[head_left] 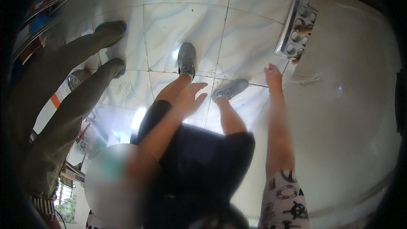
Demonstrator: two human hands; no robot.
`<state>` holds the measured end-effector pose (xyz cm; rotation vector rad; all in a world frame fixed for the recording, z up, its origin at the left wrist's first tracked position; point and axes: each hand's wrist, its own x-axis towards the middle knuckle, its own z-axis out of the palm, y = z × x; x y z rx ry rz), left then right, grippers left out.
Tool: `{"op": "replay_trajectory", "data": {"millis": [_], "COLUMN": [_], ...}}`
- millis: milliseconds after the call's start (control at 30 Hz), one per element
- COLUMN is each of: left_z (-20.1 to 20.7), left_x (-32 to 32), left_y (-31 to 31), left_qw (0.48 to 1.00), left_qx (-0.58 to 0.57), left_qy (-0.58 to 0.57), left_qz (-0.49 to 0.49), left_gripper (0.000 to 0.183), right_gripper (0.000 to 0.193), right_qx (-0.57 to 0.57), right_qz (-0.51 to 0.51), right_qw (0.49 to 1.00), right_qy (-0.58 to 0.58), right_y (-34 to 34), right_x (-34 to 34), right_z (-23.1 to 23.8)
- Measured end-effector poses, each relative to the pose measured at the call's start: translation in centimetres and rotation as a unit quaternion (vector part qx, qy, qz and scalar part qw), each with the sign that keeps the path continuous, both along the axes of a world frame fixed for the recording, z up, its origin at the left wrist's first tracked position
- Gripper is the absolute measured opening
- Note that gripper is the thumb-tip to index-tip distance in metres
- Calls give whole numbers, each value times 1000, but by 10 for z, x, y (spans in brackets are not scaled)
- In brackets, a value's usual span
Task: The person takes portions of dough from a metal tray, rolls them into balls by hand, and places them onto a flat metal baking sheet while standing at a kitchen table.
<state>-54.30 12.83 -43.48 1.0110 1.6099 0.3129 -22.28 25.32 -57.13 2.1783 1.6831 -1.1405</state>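
Note:
My left hand (191,99) hangs in the air above my knee and grey shoe. Its fingers are stretched out with the thumb apart, and nothing is in it. Farther right, my right hand (274,77) is reached forward with its fingers curled in, and I see nothing in it. Just beyond that hand is a metal tray with round cups (291,50), partly hidden by a large pale smooth surface (343,80). Small brown shapes (303,30) lie at the tray's right edge; whether they are fingers or objects I cannot make out.
Another person's legs in olive trousers (63,72) stand at the left. Pale marbled floor tiles (182,21) with cracks spread ahead. My grey shoes (186,55) are on the tiles. The pale surface fills the right side. Metal bars and a window (63,195) show at the left rim.

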Motion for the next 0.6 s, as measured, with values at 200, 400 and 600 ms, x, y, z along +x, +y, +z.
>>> {"op": "replay_trajectory", "data": {"millis": [200,400,600], "left_z": [-14,-2,2], "left_x": [-23,-33,-30], "left_y": [26,59,80], "left_qw": [990,991,988], "left_qx": [-70,-101,-140], "left_qy": [-65,-36,-28], "left_qz": [106,83,61], "left_gripper": [38,40,39], "right_gripper": [48,45,49], "right_qx": [32,-36,31], "right_qz": [-6,-612,-722], "right_qw": [998,760,624], "right_qy": [-61,214,297], "right_y": [30,45,47], "right_x": [21,39,56], "right_z": [-81,-138,-179]}}
